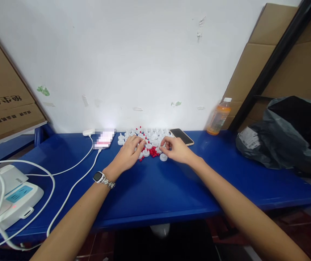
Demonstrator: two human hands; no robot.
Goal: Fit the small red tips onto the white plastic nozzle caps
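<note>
A cluster of white plastic nozzle caps (154,137) lies against the wall, some with small red tips on their spouts. Loose red tips (153,152) are heaped in front of them, between my hands. My left hand (131,150), with a watch (99,177) on its wrist, is closed over the left side of the cluster; whatever its fingers grip is hidden. On the right, my right hand (177,148) pinches thumb and forefinger together among the caps, and the small thing there cannot be made out. Just below those fingertips sits one white cap (163,157).
A dark phone (182,136) lies right of the caps, and a plugged-in phone (104,139) left of them. An orange drink bottle (219,116) stands by the wall. White cables (75,185) and a power strip (16,203) occupy the left; a black plastic bag (280,134) the right.
</note>
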